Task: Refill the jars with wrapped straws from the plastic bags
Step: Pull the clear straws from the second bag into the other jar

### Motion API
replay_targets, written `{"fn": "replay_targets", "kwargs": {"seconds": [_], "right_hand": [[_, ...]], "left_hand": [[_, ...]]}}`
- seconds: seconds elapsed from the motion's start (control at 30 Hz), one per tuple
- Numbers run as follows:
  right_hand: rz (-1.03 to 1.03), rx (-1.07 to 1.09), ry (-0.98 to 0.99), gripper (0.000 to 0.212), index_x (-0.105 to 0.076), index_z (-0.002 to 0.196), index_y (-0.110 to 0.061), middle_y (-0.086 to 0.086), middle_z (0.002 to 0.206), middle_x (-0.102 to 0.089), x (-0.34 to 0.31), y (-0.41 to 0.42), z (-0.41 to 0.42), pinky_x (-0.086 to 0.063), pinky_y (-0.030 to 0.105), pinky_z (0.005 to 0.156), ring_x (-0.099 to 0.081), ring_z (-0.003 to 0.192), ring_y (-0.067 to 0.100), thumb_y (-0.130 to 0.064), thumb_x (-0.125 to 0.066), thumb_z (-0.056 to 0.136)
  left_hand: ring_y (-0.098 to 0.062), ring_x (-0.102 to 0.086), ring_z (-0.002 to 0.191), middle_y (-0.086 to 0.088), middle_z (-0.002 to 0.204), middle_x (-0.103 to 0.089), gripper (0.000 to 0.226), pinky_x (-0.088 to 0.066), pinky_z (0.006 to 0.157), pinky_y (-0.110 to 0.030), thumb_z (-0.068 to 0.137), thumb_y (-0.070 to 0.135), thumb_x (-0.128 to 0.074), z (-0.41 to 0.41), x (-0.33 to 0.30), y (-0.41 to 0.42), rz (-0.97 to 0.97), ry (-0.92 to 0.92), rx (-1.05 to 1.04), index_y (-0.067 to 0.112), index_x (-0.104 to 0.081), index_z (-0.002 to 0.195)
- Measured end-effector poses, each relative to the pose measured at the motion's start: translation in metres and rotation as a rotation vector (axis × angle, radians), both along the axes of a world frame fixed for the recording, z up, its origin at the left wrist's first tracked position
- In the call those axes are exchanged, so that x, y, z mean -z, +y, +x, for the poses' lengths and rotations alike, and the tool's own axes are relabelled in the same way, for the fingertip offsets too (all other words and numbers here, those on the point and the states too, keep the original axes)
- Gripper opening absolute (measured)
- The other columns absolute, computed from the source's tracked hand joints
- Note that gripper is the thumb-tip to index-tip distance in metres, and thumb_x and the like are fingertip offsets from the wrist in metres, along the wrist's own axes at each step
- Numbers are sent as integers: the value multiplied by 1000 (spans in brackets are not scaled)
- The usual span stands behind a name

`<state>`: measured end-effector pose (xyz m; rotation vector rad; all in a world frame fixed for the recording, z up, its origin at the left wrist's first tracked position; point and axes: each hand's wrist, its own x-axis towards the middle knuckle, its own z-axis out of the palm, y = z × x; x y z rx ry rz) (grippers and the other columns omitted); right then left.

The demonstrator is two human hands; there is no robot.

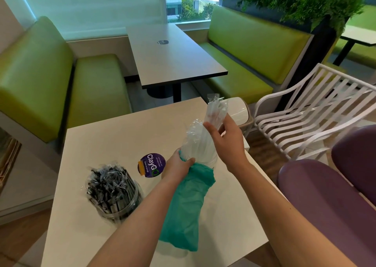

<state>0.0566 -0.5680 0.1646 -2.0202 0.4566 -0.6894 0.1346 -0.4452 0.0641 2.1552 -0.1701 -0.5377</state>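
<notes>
Risk: you are gripping the teal bag (187, 205) with left hand (179, 165) while right hand (225, 140) is pinching clear wrapped straws (215, 110) above it; loose grip may be spilling them beyond the jar (114, 195) by your left forearm.

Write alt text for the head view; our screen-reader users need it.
Over a white square table, the right hand pinches a bunch of clear-wrapped straws above a teal plastic bag that the left hand grips near its clear upper part. A clear jar of black wrapped straws stands left, beside a purple round sticker.
</notes>
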Motion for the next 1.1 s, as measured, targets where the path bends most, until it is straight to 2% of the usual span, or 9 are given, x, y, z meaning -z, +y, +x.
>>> {"fn": "replay_targets", "kwargs": {"seconds": [0.13,0.27,0.37,0.47,0.63,0.77,0.93,1.03,1.1], "right_hand": [[22,-129,160,40,-52,130,-23,-14,93,-59,6,-5,3,-50,17,71,-58,79,5,-34,-61,93],[-6,-99,298,40,-58,126,-18,3,122,-61,31,-14,8,-50,31,93,-61,107,20,-30,-67,90],[-68,-65,303,48,-58,128,-19,3,127,-57,37,-14,10,-47,28,93,-59,112,21,-30,-74,84],[-58,-84,238,63,-48,131,-28,-3,127,-55,27,-10,13,-46,23,87,-57,108,13,-41,-78,77],[-1,-16,158,41,-62,117,-21,0,112,-68,12,-12,15,-45,11,72,-59,90,8,-36,-75,82],[-53,-89,270,44,-64,125,-16,3,119,-68,16,-17,17,-46,20,82,-61,96,10,-33,-72,85],[-69,-200,360,44,-58,127,-18,1,123,-63,22,-17,19,-45,22,85,-61,108,18,-25,-73,85],[-65,-163,242,51,-53,126,-29,-8,112,-58,16,-16,21,-45,14,76,-58,93,8,-29,-77,81],[-96,-125,156,41,-58,121,-31,-9,106,-59,14,-14,23,-44,8,71,-58,83,3,-27,-75,83]], "left_hand": [[-23,-60,104,0,118,-64,54,-51,90,-41,88,41,-66,0,0,0,21,-8,0,28,-46,136],[-24,-61,104,-1,118,-64,58,-51,88,-39,86,45,-67,0,1,1,37,-10,-1,28,-45,138],[-22,-60,102,-1,118,-64,58,-50,84,-36,87,44,-67,1,0,0,31,-10,3,27,-46,138],[-22,-61,101,0,117,-64,57,-52,86,-38,87,44,-67,1,0,1,31,5,4,27,-45,138],[-21,-59,99,1,115,-63,55,-51,87,-37,88,42,-67,1,-1,1,16,14,5,26,-46,137],[-23,-61,104,-1,119,-64,57,-52,90,-41,87,43,-67,2,1,1,11,18,0,26,-46,138],[-23,-61,104,-1,119,-64,58,-52,89,-41,87,44,-68,3,2,1,13,15,1,26,-46,138],[-23,-61,102,-1,118,-64,56,-52,88,-40,88,43,-67,4,2,1,14,15,7,26,-46,137],[-23,-60,103,-1,120,-64,57,-50,84,-37,88,43,-66,4,2,1,24,7,14,26,-45,138]]}}
